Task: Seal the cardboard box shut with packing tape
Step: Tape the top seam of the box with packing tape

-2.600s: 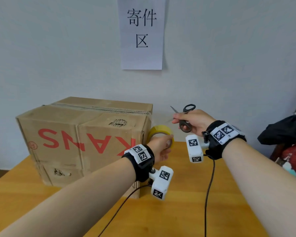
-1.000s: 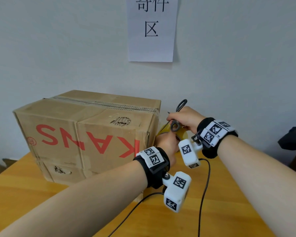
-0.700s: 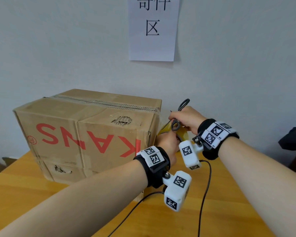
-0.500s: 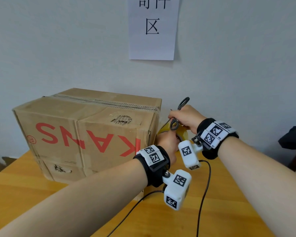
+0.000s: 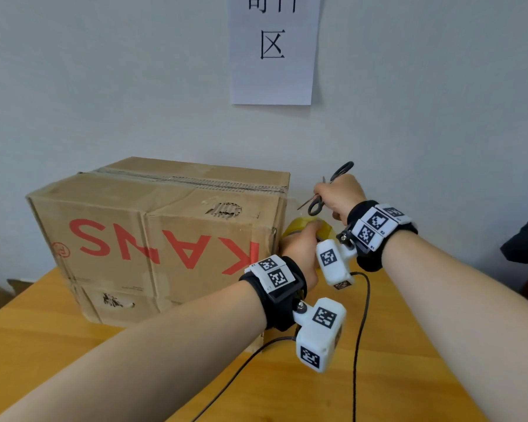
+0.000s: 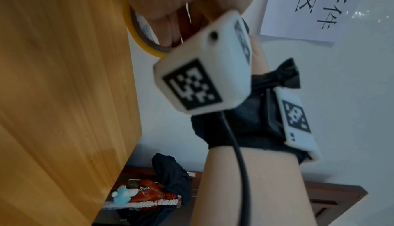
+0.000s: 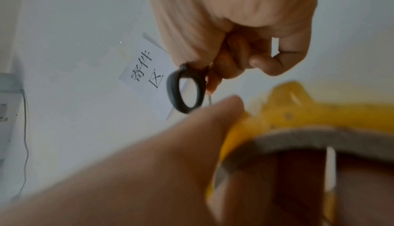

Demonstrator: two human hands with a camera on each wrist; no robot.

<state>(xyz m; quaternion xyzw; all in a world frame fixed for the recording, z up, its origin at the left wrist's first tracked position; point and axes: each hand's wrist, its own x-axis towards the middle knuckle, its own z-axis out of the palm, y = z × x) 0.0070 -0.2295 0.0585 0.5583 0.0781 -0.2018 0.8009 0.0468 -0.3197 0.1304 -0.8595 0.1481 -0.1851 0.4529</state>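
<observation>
One box (image 5: pixel 153 239) stands on one table (image 5: pixel 58 345), and one tape roll (image 5: pixel 299 228) and one pair of scissors (image 5: pixel 326 193) are in view beside it. Two hands show, the left hand (image 5: pixel 299 248) and the right hand (image 5: pixel 340 194), each wrist carrying one black band and one white camera block, so two bands (image 5: pixel 287 303) and two blocks (image 5: pixel 320 336) in all, with two cables (image 5: pixel 358 330) trailing from them. One paper sign (image 5: pixel 272 50) hangs on the wall, and one dark bundle (image 5: pixel 525 242) lies at the right edge.
</observation>
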